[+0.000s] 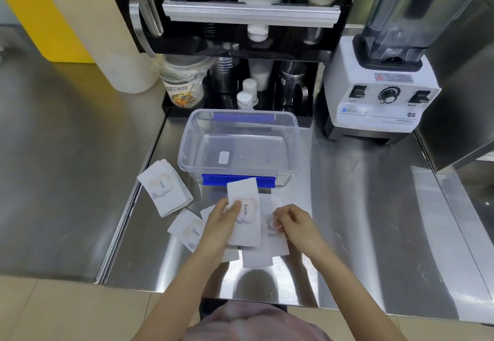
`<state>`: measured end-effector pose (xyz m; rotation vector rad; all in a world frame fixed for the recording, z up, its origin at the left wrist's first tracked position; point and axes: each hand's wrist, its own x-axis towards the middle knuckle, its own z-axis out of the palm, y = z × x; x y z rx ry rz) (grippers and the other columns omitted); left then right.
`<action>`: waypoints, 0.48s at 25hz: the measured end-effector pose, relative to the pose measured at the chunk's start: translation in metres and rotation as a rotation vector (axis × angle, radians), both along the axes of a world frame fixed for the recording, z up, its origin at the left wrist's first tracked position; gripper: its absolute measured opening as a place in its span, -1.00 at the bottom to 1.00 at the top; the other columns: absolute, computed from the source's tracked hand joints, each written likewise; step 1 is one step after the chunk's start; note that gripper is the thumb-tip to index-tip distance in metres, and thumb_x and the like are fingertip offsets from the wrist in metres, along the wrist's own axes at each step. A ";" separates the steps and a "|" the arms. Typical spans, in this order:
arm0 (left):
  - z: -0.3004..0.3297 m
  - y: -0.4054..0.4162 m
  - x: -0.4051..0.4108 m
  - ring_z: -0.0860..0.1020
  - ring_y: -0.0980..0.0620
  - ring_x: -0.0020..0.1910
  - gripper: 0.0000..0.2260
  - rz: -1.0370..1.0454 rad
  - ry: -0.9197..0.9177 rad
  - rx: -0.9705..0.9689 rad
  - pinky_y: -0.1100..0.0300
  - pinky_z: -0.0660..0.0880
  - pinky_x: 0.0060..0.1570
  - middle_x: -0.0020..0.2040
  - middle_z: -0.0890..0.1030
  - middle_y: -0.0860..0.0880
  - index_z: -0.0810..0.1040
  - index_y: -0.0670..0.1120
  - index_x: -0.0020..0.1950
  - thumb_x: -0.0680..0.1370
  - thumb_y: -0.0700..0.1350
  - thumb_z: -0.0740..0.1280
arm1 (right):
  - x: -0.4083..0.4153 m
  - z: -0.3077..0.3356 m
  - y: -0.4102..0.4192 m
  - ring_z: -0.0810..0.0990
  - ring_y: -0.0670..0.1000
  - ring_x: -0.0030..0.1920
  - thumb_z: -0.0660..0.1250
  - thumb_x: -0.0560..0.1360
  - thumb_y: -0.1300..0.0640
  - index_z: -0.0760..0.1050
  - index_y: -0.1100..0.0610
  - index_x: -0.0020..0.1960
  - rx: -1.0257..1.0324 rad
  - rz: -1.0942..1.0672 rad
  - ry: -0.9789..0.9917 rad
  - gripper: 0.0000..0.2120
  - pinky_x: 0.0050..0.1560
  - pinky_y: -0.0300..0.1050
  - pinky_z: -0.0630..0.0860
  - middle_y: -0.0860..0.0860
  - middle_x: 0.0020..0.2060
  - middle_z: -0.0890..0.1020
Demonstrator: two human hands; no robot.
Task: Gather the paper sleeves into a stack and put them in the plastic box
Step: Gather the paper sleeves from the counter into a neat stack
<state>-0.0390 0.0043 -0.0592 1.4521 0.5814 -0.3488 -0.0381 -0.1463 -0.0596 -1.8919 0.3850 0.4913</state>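
White paper sleeves printed "love." lie scattered on the steel counter in front of a clear plastic box with blue clips; only a small white label shows in the box. My left hand grips one sleeve raised above the pile, thumb on its face. My right hand pinches the edge of another sleeve lying in the pile. A fanned stack of sleeves rests to the left, and a single sleeve lies beside my left wrist.
A white blender stands at the back right. Behind the box is a black rack with cups, lids, small white bottles and a steel jug. A white cylinder stands at the back left. The counter drops to a lower steel surface on the left.
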 end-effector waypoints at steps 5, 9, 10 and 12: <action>-0.005 0.034 -0.010 0.54 -0.17 0.02 -0.90 0.108 0.024 0.092 -0.15 0.47 0.19 0.06 0.54 -0.20 0.43 0.00 -0.09 0.58 -0.08 0.16 | -0.012 -0.016 0.031 0.46 0.11 0.18 0.31 0.43 -0.10 0.34 0.18 0.23 -0.493 0.281 0.014 -0.51 0.07 -0.08 0.43 0.09 0.15 0.41; -0.008 0.042 -0.015 0.52 -0.13 -0.03 -0.85 0.107 0.023 0.100 -0.08 0.46 0.15 0.00 0.53 -0.15 0.41 0.03 -0.18 0.58 -0.11 0.15 | -0.012 -0.019 0.051 0.40 0.12 0.21 0.37 0.37 -0.14 0.27 0.19 0.23 -0.720 0.333 -0.011 -0.40 0.15 -0.01 0.43 0.12 0.19 0.37; -0.008 0.043 -0.015 0.52 -0.11 -0.04 -0.84 0.103 0.025 0.095 -0.06 0.47 0.12 -0.02 0.53 -0.12 0.41 0.02 -0.18 0.58 -0.12 0.15 | -0.010 -0.019 0.052 0.40 0.13 0.21 0.37 0.38 -0.12 0.27 0.20 0.23 -0.729 0.329 0.007 -0.41 0.15 -0.01 0.41 0.12 0.19 0.37; -0.009 0.046 -0.016 0.52 -0.11 -0.03 -0.87 0.100 0.021 0.080 -0.04 0.47 0.09 -0.02 0.54 -0.11 0.42 0.00 -0.13 0.59 -0.13 0.14 | -0.010 -0.017 0.052 0.43 0.14 0.19 0.30 0.46 -0.02 0.28 0.20 0.22 -0.699 0.321 -0.004 -0.55 0.15 -0.01 0.40 0.13 0.19 0.43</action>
